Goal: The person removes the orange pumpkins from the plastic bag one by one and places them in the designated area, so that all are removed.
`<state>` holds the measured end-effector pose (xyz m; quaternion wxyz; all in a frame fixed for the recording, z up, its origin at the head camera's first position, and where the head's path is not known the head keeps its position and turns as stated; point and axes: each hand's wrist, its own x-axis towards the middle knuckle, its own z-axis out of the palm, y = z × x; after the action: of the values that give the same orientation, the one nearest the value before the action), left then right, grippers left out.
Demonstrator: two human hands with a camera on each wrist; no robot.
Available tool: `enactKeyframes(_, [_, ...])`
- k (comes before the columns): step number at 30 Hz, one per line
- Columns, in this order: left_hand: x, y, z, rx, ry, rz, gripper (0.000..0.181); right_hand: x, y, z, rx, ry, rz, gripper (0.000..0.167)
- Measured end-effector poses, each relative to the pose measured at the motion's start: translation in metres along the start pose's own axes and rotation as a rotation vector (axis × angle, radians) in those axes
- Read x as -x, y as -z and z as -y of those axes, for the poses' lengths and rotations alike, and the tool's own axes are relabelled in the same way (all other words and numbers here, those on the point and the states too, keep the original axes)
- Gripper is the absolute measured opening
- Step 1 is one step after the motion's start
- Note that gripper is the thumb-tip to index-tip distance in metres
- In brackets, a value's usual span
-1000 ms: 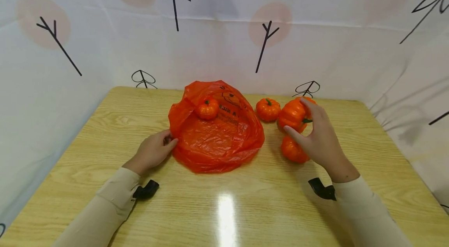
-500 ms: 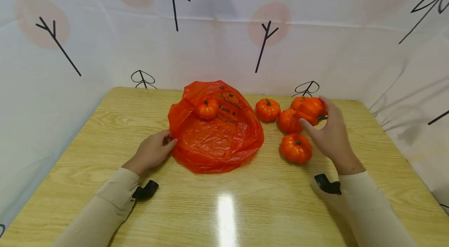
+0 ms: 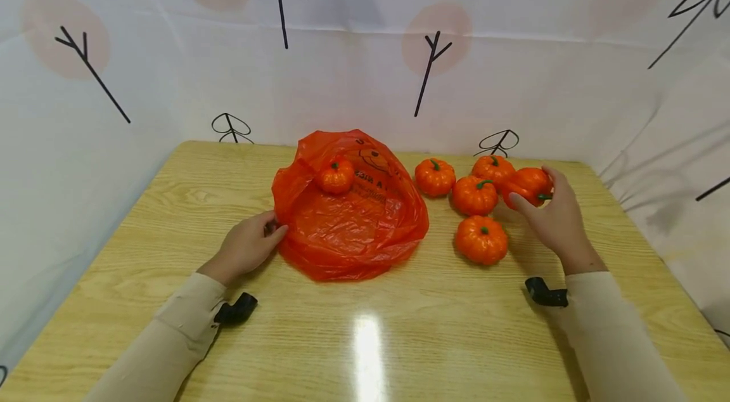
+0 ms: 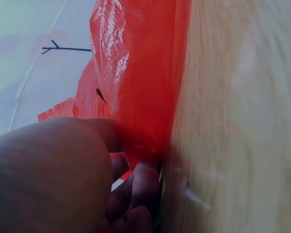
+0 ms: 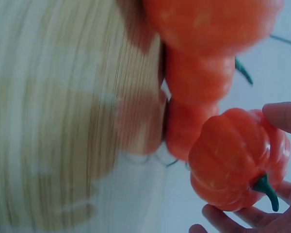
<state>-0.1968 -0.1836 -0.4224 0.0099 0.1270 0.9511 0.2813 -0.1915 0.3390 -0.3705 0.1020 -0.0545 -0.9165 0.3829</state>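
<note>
My left hand pinches the left rim of an open orange-red plastic bag; in the left wrist view its thumb and fingers close on the thin film. Inside the bag, near its back, sits a small pumpkin. On the right, my right hand grips another small orange pumpkin between thumb and fingers. This one is tilted, its green stem pointing right, and the right wrist view has the pumpkin raised off the table, beside other pumpkins.
Several more pumpkins stand on the wooden table right of the bag: one at the back, one in the middle, one behind it and a nearer one. A patterned white cloth hangs behind.
My right hand has carried its pumpkin to the right, away from the group, uncovering the pumpkins behind and below it. My left hand stays at the bag's rim.
</note>
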Motion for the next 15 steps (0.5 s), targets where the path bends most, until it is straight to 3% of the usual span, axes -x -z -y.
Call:
enactKeyframes(8, [0.0, 0.0, 0.0, -0.001, 0.006, -0.003, 0.018, -0.006, 0.013, -0.027, 0.013, -0.104, 0.053, 0.092])
enactKeyframes(15, [0.001, 0.001, -0.001, 0.002, 0.008, 0.006, 0.018, -0.006, 0.016, -0.035, -0.003, -0.155, 0.093, 0.095])
